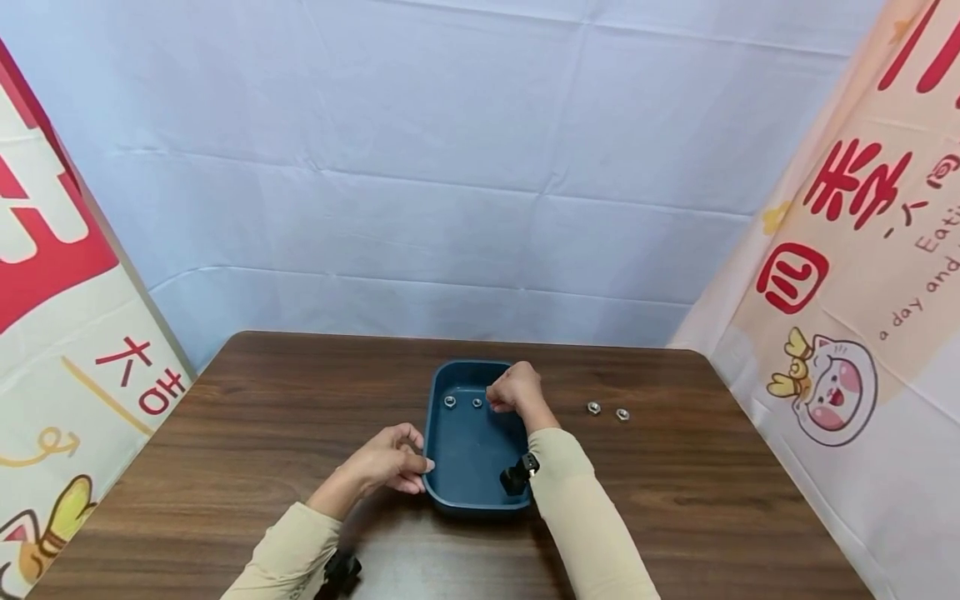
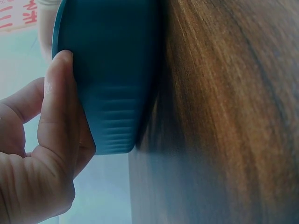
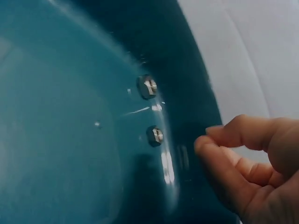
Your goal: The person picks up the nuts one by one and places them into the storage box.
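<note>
Left hand (image 1: 388,460) pinching the rim of a blue tray (image 1: 480,458), right hand (image 1: 517,390) over the tray's far right corner.
The right hand's fingers curl, thumb and fingertips together; whether they hold anything, I cannot tell. Two metal nuts (image 1: 450,402) lie in the tray left of it; two loose nuts (image 1: 594,407) lie on the table (image 1: 675,500) to its right.

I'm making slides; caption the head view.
Left hand grips blue tray with two nuts; right hand at far corner; two more nuts outside.

Right cloth (image 1: 862,333): "Eati" (image 1: 939,229), cut off, "a day and" (image 1: 921,296), red "季" (image 1: 857,185). Left cloth (image 1: 82,333): red "大吉" (image 1: 140,375).
</note>
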{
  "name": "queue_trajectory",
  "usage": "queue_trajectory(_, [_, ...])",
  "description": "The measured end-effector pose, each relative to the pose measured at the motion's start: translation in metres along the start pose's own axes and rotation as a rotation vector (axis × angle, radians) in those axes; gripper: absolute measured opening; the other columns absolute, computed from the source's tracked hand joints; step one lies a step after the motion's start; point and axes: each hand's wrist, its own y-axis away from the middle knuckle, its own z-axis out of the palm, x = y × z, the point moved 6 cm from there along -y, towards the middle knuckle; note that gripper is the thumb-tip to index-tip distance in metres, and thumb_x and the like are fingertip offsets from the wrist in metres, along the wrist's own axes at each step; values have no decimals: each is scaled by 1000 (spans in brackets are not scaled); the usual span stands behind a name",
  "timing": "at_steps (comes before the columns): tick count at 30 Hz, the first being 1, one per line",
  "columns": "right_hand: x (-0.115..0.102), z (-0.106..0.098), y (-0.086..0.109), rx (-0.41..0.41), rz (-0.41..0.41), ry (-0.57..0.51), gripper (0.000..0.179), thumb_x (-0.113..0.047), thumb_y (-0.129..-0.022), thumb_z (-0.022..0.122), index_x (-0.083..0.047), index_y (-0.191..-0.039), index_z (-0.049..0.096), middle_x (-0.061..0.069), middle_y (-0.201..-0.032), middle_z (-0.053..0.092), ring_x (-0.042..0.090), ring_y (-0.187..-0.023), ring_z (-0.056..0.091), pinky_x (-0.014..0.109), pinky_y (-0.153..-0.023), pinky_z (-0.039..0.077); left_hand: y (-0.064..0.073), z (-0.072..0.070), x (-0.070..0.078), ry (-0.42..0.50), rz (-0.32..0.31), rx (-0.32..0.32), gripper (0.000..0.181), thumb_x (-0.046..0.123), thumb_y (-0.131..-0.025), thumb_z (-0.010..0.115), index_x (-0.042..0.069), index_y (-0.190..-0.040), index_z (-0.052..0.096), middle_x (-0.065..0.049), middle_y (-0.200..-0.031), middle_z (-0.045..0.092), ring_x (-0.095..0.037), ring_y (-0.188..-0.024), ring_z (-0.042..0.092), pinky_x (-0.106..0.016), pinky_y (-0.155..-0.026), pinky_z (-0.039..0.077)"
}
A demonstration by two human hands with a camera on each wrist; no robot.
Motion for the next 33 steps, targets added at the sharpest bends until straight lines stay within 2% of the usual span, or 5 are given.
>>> queue_trajectory(4, [2, 5, -5, 26, -3, 173, 15, 5, -71, 63, 0, -57, 60, 7, -46, 54, 27, -51, 62, 32, -44, 49, 0, 0, 0, -1, 1, 1, 36, 0, -80, 67, -6, -102, 39, -16, -71, 56, -19, -52, 62, -26, -48, 53])
queue_trajectory(9, [1, 12, -9, 72, -18, 316, 8, 7, -70, 62, 3, -66, 56, 4, -43, 39, 15, -37, 41, 25, -35, 32, 0, -1, 0, 0, 2, 2, 37, -1, -79, 67, -7, -102, 39, -17, -72, 55, -19, -52, 62, -26, -48, 53])
queue_trajectory(22, [3, 19, -14, 161, -84, 499, 3, 2, -84, 60, 4, -86, 62, 16, -68, 51, 22, -47, 48, 28, -37, 39, -1, 1, 0, 8, 0, -2, 34, -2, -79, 67, -4, -100, 40, -16, -71, 55, -19, -52, 62, -26, -48, 53])
queue_trajectory(29, [3, 19, -14, 128, -30, 504, 18, -1, -83, 63, 5, -99, 61, 20, -85, 56, 21, -49, 53, 25, -36, 42, 0, 3, 3, 10, 4, -3, 34, -3, -79, 66, -4, -99, 39, -16, -70, 54, -18, -52, 62, -25, -47, 52])
queue_trajectory(33, [-2, 18, -9, 63, -84, 561, 16, -8, -85, 64, 3, -96, 61, 15, -79, 54, 21, -55, 49, 28, -42, 39, 1, 3, 2, 11, 5, -2, 34, -3, -79, 65, -5, -100, 39, -16, -71, 54, -18, -52, 62, -25, -47, 53])
